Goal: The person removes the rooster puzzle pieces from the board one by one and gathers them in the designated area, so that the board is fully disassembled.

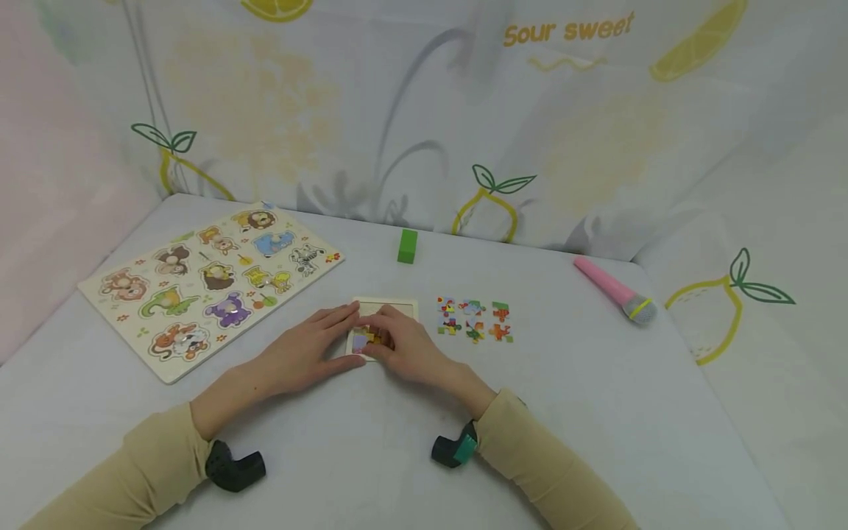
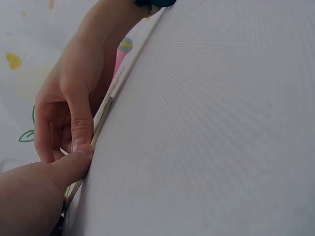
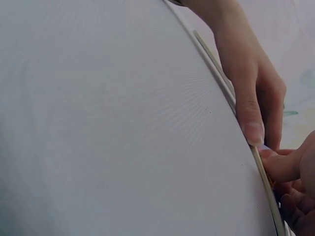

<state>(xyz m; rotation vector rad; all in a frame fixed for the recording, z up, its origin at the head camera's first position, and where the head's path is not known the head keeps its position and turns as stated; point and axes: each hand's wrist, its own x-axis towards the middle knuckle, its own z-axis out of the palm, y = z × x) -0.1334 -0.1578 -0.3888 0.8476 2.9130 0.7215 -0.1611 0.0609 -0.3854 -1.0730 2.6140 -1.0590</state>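
A small jigsaw puzzle tray [image 1: 401, 301] with a pale wooden rim lies flat on the table, with purple and yellow pieces [image 1: 360, 342] in its lower left part. My left hand [image 1: 298, 358] rests along the tray's left side, fingers extended and thumb at the lower left corner. My right hand [image 1: 414, 346] reaches over the tray from the right. Its thumb and curled fingers pinch a yellow-orange puzzle piece [image 1: 375, 338], largely hidden beneath them. In the right wrist view, the left thumb touches the tray edge [image 3: 268, 191] close to the right thumb.
Several loose jigsaw pieces [image 1: 500, 333] lie in two rows right of the tray. An animal peg board [image 1: 149, 335] lies at the left. A green block [image 1: 407, 246] stands behind the tray, and a pink toy microphone [image 1: 612, 288] lies at the right.
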